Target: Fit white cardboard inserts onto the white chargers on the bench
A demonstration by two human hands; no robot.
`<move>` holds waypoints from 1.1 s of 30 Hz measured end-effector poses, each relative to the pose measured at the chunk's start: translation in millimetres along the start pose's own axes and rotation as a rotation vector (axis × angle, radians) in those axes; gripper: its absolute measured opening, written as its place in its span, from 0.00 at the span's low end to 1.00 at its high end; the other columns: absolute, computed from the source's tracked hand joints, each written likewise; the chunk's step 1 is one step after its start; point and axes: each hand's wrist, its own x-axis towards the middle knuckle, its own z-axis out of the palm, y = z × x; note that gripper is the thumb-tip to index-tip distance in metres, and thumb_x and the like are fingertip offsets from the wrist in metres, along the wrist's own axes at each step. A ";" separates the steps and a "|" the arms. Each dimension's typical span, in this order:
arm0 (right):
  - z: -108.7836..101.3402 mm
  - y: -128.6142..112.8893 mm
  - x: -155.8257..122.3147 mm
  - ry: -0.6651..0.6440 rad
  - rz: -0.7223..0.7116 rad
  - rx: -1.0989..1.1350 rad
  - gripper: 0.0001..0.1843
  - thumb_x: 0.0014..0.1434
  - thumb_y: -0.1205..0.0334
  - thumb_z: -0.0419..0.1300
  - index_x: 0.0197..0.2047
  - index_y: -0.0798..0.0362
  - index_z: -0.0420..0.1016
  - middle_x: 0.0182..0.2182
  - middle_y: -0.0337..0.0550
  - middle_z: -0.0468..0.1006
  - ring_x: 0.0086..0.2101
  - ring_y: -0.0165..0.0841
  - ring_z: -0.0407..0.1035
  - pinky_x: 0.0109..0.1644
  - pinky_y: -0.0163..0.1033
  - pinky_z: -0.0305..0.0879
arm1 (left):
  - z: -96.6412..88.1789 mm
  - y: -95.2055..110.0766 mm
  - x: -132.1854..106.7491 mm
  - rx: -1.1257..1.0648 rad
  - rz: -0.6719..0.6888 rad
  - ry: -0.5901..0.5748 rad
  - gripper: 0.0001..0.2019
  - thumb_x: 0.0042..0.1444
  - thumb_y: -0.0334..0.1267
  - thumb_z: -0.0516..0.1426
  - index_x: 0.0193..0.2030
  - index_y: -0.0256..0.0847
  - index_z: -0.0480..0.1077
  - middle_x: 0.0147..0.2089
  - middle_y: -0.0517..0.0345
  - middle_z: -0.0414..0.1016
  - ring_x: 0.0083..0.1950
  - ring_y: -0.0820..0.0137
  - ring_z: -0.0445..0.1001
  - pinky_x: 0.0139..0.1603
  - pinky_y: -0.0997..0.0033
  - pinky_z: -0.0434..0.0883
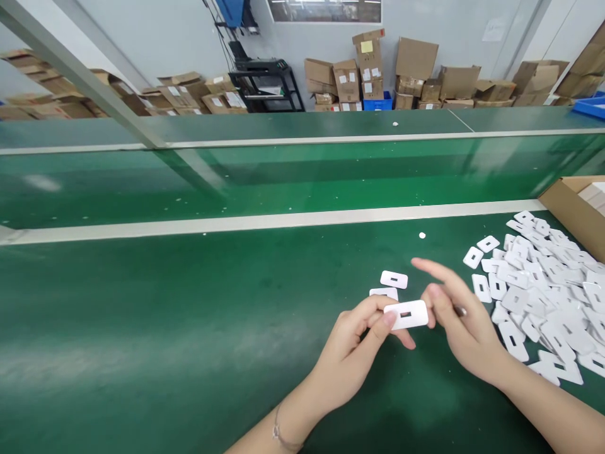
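Observation:
Pinched between thumb and fingers of my left hand (362,353) is a small white rectangular plate (416,313) with rounded corners and a dark rectangular slot. My right hand (466,321) is at the plate's right end, its index finger stretched out and its other fingers curled. A small dark, shiny tip (460,311) shows among those curled fingers; the rest of that item is hidden. Just beyond the held plate lie two similar pieces, a slotted white plate (394,273) and another white plate (378,292) partly covered by my left hand.
A large loose pile of white slotted plates (539,277) spreads over the green tabletop (189,328) at right. Behind it stands an open cardboard box (574,211). A pale raised strip (283,221) crosses the table's back. A white scrap (422,235) lies nearer.

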 end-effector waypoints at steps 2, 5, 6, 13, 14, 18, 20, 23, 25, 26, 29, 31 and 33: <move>0.3 -0.9 1.5 0.091 -0.038 0.014 0.19 0.69 0.60 0.44 0.62 0.47 0.56 0.23 0.32 0.65 0.23 0.27 0.62 0.27 0.32 0.60 | -0.4 -0.7 0.1 0.022 -0.011 0.035 0.12 0.65 0.45 0.49 0.40 0.42 0.69 0.30 0.58 0.81 0.33 0.67 0.73 0.39 0.68 0.64; 2.7 -1.4 2.0 -0.022 -0.059 -0.049 0.24 0.66 0.60 0.51 0.63 0.47 0.51 0.24 0.31 0.66 0.23 0.27 0.62 0.26 0.32 0.58 | -0.3 -1.1 0.8 0.040 0.004 0.022 0.12 0.65 0.45 0.50 0.40 0.42 0.70 0.32 0.58 0.81 0.34 0.67 0.74 0.40 0.68 0.65; 3.8 -1.0 1.9 -0.073 -0.051 -0.079 0.25 0.65 0.61 0.52 0.63 0.48 0.50 0.24 0.30 0.66 0.22 0.26 0.62 0.26 0.32 0.58 | 0.0 -1.0 0.9 0.040 0.018 0.008 0.12 0.65 0.44 0.49 0.40 0.42 0.70 0.33 0.58 0.81 0.34 0.67 0.75 0.40 0.68 0.65; 3.2 5.3 5.4 0.102 0.010 -0.102 0.14 0.68 0.61 0.45 0.56 0.49 0.59 0.20 0.29 0.60 0.21 0.27 0.58 0.25 0.32 0.55 | 0.5 -0.9 0.9 0.081 0.003 0.058 0.13 0.66 0.43 0.46 0.45 0.43 0.70 0.34 0.58 0.81 0.37 0.66 0.73 0.41 0.68 0.65; 2.8 5.3 6.1 0.112 0.002 -0.102 0.13 0.68 0.61 0.45 0.54 0.49 0.61 0.19 0.29 0.60 0.20 0.27 0.57 0.25 0.32 0.54 | -0.4 -1.8 2.0 0.124 0.003 0.079 0.14 0.66 0.43 0.46 0.44 0.44 0.70 0.35 0.58 0.81 0.38 0.66 0.73 0.42 0.67 0.65; 3.5 5.6 7.5 0.104 -0.090 -0.184 0.10 0.66 0.59 0.49 0.32 0.50 0.63 0.18 0.29 0.56 0.18 0.25 0.52 0.22 0.31 0.49 | -7.0 -9.8 10.7 0.450 0.093 0.266 0.12 0.63 0.41 0.49 0.36 0.44 0.73 0.37 0.55 0.76 0.42 0.63 0.71 0.45 0.63 0.65; 5.0 5.9 7.3 0.082 -0.152 -0.276 0.16 0.65 0.59 0.51 0.26 0.50 0.57 0.17 0.29 0.57 0.17 0.24 0.51 0.22 0.31 0.48 | -10.6 -15.8 16.4 0.613 0.131 0.330 0.12 0.62 0.40 0.49 0.34 0.44 0.72 0.39 0.54 0.75 0.46 0.60 0.68 0.49 0.58 0.63; 6.9 1.2 6.7 -0.022 -0.171 -0.462 0.11 0.65 0.64 0.49 0.29 0.51 0.61 0.20 0.31 0.65 0.18 0.25 0.57 0.24 0.32 0.51 | -13.7 -24.6 24.0 0.778 0.125 0.363 0.12 0.61 0.40 0.49 0.32 0.44 0.72 0.47 0.51 0.72 0.53 0.54 0.63 0.55 0.48 0.59; 5.4 -8.5 7.1 -0.112 -0.154 -0.625 0.07 0.64 0.68 0.49 0.41 0.51 0.66 0.28 0.35 0.73 0.21 0.27 0.65 0.25 0.33 0.53 | -14.0 -28.6 27.5 0.830 0.125 0.383 0.12 0.60 0.41 0.49 0.33 0.44 0.72 0.49 0.48 0.70 0.54 0.52 0.61 0.56 0.44 0.58; 2.9 -15.0 7.7 -0.157 -0.146 -0.730 0.12 0.63 0.69 0.50 0.49 0.52 0.66 0.33 0.38 0.76 0.23 0.29 0.68 0.25 0.33 0.54 | -14.0 -29.7 28.5 0.840 0.136 0.395 0.12 0.60 0.41 0.49 0.35 0.43 0.73 0.49 0.47 0.69 0.55 0.52 0.61 0.56 0.43 0.57; -17.7 -33.2 10.2 -0.319 -0.129 -1.046 0.19 0.63 0.65 0.53 0.57 0.53 0.64 0.42 0.45 0.77 0.26 0.34 0.72 0.24 0.36 0.55 | -15.2 -28.2 28.4 0.822 0.188 0.447 0.12 0.58 0.42 0.50 0.39 0.43 0.73 0.49 0.45 0.68 0.56 0.51 0.61 0.56 0.42 0.57; -43.5 -36.8 10.6 -0.380 -0.055 -1.162 0.14 0.63 0.61 0.54 0.52 0.52 0.70 0.42 0.46 0.77 0.28 0.36 0.74 0.26 0.37 0.59 | -17.3 -24.1 26.2 0.797 0.205 0.450 0.13 0.58 0.44 0.50 0.31 0.44 0.74 0.48 0.47 0.70 0.55 0.51 0.61 0.55 0.41 0.56; -75.6 -29.5 9.1 -0.340 0.092 -1.215 0.11 0.64 0.59 0.54 0.46 0.51 0.74 0.41 0.46 0.78 0.32 0.38 0.76 0.31 0.38 0.63 | -19.8 -19.7 23.6 0.765 0.207 0.426 0.20 0.58 0.47 0.50 0.18 0.44 0.69 0.44 0.50 0.74 0.53 0.51 0.63 0.55 0.41 0.55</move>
